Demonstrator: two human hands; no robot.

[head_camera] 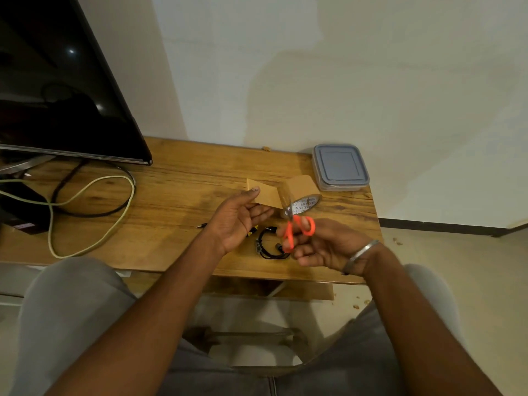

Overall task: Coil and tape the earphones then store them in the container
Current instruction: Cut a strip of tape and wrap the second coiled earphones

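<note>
head view, as i read it from my remote station. the earphones (267,242) lie on the wooden table (177,178) just below the centre of the frame, between the two hands. they are a thin black cord wound into a small loose ring, with a few dark lumps along its left and lower arc that are too small for me to name. a dark jack plug (201,225) shows just left of the left wrist; i cannot tell whether it belongs to the same cord.

the left hand (240,221) is turned palm up, and its thumb pinches the free end of a brown strip of tape (265,192) against the fingers. the strip runs rightward to the tape roll (303,192), which is brown with a white printed core. i cannot tell whether the roll rests on the table or hangs.

the right hand (323,247) has its fingers curled through the orange handles of the scissors (297,230). the blades point up across the roll's near face and are blurred, so i cannot tell how far they gape. a metal bangle (360,255) circles the right wrist.

the container (340,167), a shallow clear box with its blue-grey lid on, sits at the table's far right corner, well apart from the earphones. a dark monitor (57,81) fills the upper left, with a pale green cable (94,184) looped on the table below it.
</note>
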